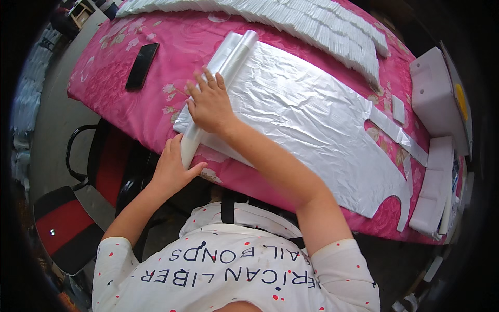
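The pink-draped table (112, 78) stands near red-black chairs (65, 229); the half-open left hand (174, 161) cups a silvery roll (241, 51); the right hand (210, 106) splays over it.

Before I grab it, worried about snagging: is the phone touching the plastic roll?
Apart: the head view shows pink cloth between the phone and the plastic roll.

Read as a workshop or packing room, from the stock: folded white pieces (312, 28) are stacked in long rows on a surface (93, 88) covered with pink floral cloth (112, 57); thin plastic film (296, 109) is laid out and rolled there, beside white boxes (436, 78). More pale stacks (28, 104) are piled along the left edge, contents too blurred to tell. Floor (57, 125) is plain grey; black-and-red chairs (67, 226) are parked alongside.
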Motion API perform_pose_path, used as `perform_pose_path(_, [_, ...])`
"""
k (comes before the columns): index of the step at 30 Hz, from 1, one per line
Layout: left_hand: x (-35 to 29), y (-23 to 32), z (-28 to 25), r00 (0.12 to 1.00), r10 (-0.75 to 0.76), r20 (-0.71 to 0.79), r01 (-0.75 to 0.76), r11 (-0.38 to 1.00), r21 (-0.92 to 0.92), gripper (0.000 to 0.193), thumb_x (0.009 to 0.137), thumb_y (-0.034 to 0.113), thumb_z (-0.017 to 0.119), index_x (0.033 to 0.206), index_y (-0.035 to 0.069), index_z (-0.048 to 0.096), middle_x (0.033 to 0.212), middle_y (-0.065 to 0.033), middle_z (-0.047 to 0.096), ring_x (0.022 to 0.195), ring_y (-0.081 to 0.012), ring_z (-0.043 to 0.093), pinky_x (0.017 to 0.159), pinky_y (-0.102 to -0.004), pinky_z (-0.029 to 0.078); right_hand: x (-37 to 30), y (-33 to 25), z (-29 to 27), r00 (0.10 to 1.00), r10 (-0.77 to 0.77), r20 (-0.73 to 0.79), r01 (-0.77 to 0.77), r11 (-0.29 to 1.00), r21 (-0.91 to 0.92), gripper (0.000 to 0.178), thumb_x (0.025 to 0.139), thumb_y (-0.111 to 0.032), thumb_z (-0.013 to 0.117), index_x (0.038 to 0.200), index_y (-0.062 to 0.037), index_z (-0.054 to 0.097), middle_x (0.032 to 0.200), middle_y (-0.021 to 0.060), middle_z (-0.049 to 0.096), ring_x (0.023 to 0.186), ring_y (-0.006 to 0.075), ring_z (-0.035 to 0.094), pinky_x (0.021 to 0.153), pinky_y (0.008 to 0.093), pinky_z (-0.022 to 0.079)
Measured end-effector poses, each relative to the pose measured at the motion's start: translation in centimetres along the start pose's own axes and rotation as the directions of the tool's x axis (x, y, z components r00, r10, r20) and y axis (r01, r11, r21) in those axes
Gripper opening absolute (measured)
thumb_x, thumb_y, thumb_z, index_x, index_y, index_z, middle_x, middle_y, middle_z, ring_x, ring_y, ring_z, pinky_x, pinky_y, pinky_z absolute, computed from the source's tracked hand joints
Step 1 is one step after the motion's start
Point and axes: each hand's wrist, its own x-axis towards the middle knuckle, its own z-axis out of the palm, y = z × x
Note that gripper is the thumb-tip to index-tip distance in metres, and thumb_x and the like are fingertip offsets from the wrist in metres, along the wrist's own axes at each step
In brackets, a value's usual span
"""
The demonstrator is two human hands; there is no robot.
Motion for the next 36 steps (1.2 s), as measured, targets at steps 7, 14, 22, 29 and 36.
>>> perform_pose_path(7, [0.3,0.4,-0.5,0.898,-0.008,0.44,0.409,0.383,-0.828,0.063,0.074,0.018,0.068,0.126,-0.003,0.039,0.108,-0.0125,0.058,0.087,-0.0153,0.059,0.078,-0.0292,0.05,-0.1,-0.1,0.4,0.755,0.649,-0.093,-0.17,0.331,0.928,0.071,0.075,-0.016,0.061,0.133,0.003,0.026,0.129,0.0261,0.034,0.122,0.0319,0.035,0.102,0.0425,0.031])
perform_pose_path(14, [2.2,7.3,0.0,0.715,0.404,0.571,0.634,-0.03,-0.773,0.079,0.07,0.032,0.067,0.128,-0.009,0.033,0.096,-0.0134,0.058,0.071,-0.0178,0.059,0.063,-0.0287,0.05,-2.5,1.9,-10.2,0.889,0.41,0.204,-0.043,-0.37,0.928,0.059,0.076,-0.021,0.067,0.12,0.0001,0.035,0.089,0.0089,0.054,0.078,0.0152,0.057,0.072,0.0317,0.051])
perform_pose_path(22, [2.6,9.6,1.8,0.599,0.421,0.681,0.676,0.189,-0.712,0.058,0.068,0.026,0.073,0.112,-0.001,0.047,0.076,-0.0044,0.054,0.062,-0.0107,0.054,0.057,-0.0256,0.048,-8.5,2.3,-12.9,0.822,0.543,0.169,0.046,-0.36,0.932,0.061,0.075,-0.021,0.067,0.12,0.0007,0.031,0.084,0.0089,0.052,0.073,0.0155,0.056,0.067,0.0317,0.051])
perform_pose_path(29, [2.2,9.7,3.4,0.48,0.562,0.673,0.759,0.118,-0.64,0.063,0.067,0.031,0.074,0.113,-0.002,0.046,0.079,-0.0056,0.055,0.065,-0.0113,0.055,0.057,-0.0271,0.048,-11.0,1.3,-13.9,0.767,0.626,0.143,0.06,-0.292,0.954,0.06,0.075,-0.021,0.066,0.119,0.0002,0.031,0.081,0.0071,0.052,0.072,0.0147,0.055,0.067,0.0316,0.051])
perform_pose_path(36, [3.7,10.4,5.8,0.65,0.323,0.688,0.637,0.261,-0.725,0.072,0.074,0.051,0.061,0.122,0.002,0.041,0.098,-0.0098,0.054,0.08,-0.013,0.055,0.067,-0.0265,0.047,-13.5,1.3,-11.9,0.613,0.773,0.166,-0.036,-0.183,0.982,0.057,0.078,-0.015,0.064,0.12,0.002,0.03,0.082,0.0078,0.052,0.073,0.0147,0.055,0.066,0.0298,0.051])
